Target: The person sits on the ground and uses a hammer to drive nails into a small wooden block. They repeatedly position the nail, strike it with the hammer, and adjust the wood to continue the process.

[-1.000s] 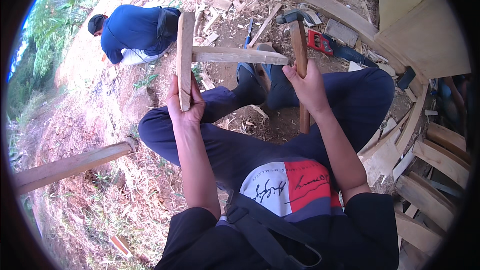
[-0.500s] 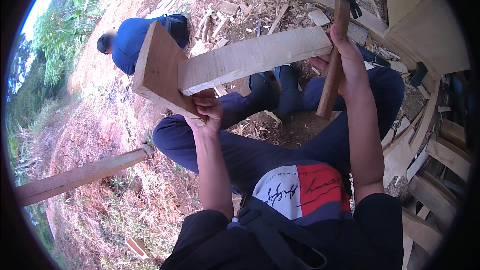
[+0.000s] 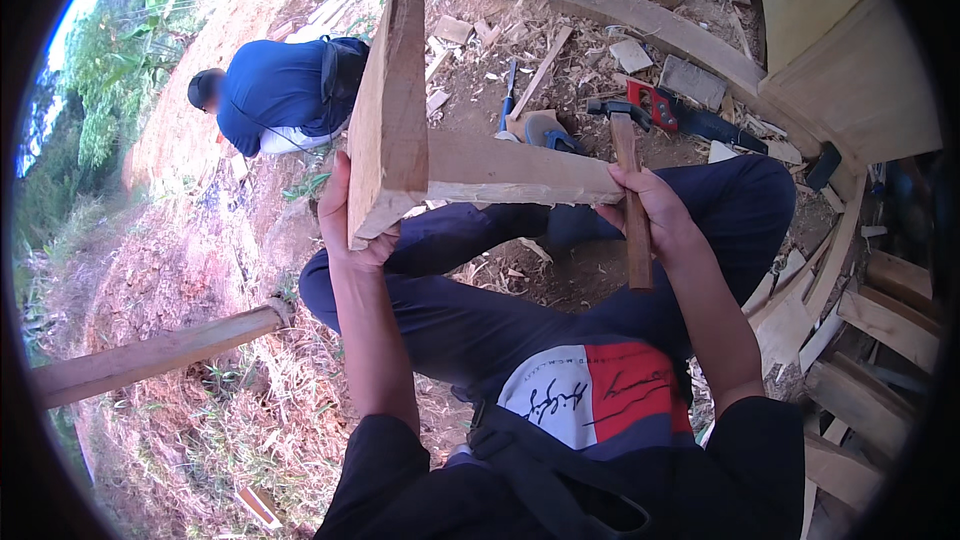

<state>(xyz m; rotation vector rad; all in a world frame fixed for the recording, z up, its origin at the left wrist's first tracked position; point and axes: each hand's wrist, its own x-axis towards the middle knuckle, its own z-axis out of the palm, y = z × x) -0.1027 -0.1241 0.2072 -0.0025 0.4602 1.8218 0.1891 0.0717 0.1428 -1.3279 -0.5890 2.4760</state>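
Note:
Two pale wooden boards meet at an angle in front of me. The wide end board (image 3: pixel 385 110) stands on the left, and a longer plank (image 3: pixel 520 168) runs rightward from its face. My left hand (image 3: pixel 354 250) is closed around the lower edge of the end board, thumb along its outer side. At the plank's right end, my right hand (image 3: pixel 660 210) pinches the wood while also keeping a hammer (image 3: pixel 627 145) against the palm. The hammer is upright, its dark head at the top and its wooden handle pointing down.
Beyond my knees lie a red-handled saw (image 3: pixel 715 127), a blue-handled chisel (image 3: pixel 510 90) and scattered offcuts. A long beam (image 3: pixel 660 28) crosses the ground at the far right. Curved timber pieces (image 3: pixel 860 400) are stacked at right. Another person (image 3: pixel 280 85) bends over at far left.
The joined boards have turned and tipped, so the end board stands more upright and the plank's edge shows. My right hand and hammer have come lower and left.

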